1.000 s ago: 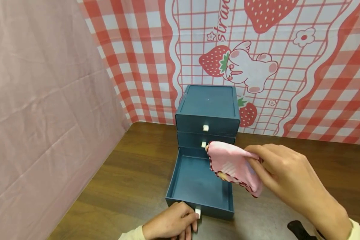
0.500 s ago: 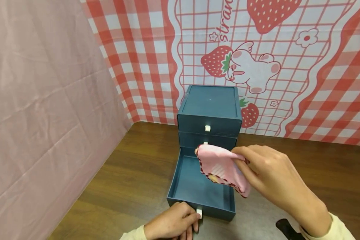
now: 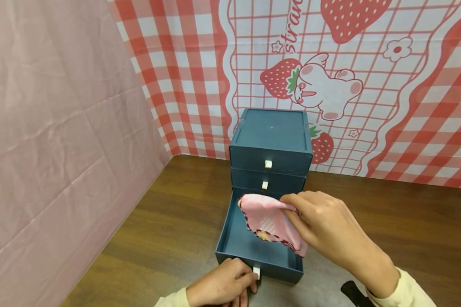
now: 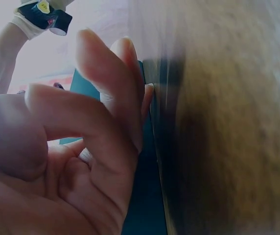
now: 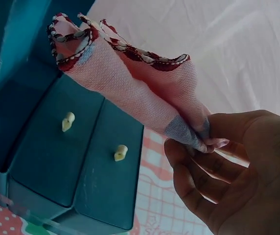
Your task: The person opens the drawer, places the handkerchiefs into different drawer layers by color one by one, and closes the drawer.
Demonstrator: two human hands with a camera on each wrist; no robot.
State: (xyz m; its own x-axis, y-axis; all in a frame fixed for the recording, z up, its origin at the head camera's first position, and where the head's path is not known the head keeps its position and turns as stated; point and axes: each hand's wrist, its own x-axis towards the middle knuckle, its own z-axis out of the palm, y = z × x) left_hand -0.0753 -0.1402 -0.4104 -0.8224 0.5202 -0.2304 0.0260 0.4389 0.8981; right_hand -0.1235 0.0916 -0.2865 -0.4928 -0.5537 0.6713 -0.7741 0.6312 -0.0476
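My right hand pinches one edge of a pink cloth with a dark red and white stitched border. The cloth hangs in folds over the pulled-out bottom drawer of a dark blue drawer unit. In the right wrist view, thumb and fingertips meet at the gathered end of the cloth. My left hand rests against the drawer's front, its fingers loosely bent beside the white knob. The left wrist view shows these fingers curled, with nothing seen between them.
The two upper drawers are closed, each with a white knob. A wooden table carries the unit. Behind it hangs a red-and-white strawberry cloth, and a pale pink curtain stands at the left. A black strap-like object lies by the right wrist.
My right hand has carried the pink cloth leftward and slightly down, so it now hangs over the bottom drawer. The left hand has stayed at the drawer's front.
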